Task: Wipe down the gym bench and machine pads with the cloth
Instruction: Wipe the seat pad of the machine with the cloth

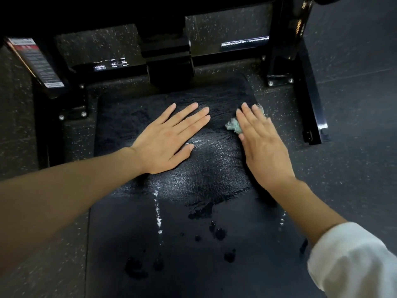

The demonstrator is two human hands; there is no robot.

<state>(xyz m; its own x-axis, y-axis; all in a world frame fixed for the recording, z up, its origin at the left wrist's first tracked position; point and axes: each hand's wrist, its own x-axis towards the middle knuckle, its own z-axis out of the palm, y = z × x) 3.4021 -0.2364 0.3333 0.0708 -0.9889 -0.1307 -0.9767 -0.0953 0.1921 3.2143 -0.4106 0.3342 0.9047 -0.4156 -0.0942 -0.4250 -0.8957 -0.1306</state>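
A black padded bench seat [199, 175] fills the middle of the head view, its surface shiny and wet in patches with dark drops nearer me. My left hand [169, 138] lies flat on the pad, fingers straight and spread toward the far right. My right hand [262, 145] presses a small greenish cloth [233, 125] onto the pad near its right edge, fingers straight. Most of the cloth is hidden under the palm and fingers; only crumpled bits show at the left and at the fingertips.
A black steel machine frame [285, 39] stands behind the pad, with a bolted upright on the right and a crossbar [167, 67] in the middle. A labelled arm [35, 61] slants at the far left. Speckled rubber floor [354, 104] surrounds the bench.
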